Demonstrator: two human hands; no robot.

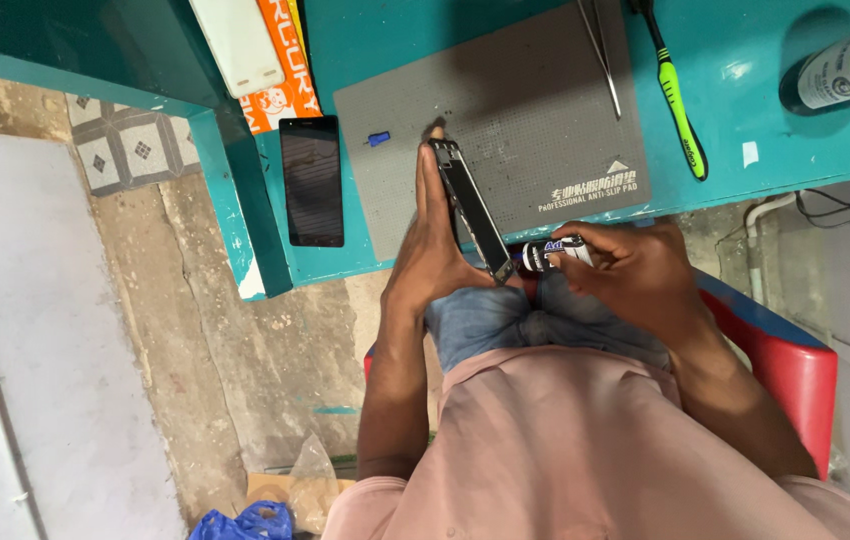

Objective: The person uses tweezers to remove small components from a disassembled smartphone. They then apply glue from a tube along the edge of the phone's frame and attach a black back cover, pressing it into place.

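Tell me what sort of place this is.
Probably a small phone repair bench. A grey anti-slip work mat lies on the teal table with tweezers, and the left hand holds an opened phone on edge.

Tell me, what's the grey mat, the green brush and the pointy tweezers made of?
The grey mat looks like soft rubber or silicone: dull, with a fine grid of little squares. The green brush seems plastic, going by its bright, smooth green-and-black handle. The tweezers look like metal: thin, silvery and a bit shiny. That is only how they look from here.
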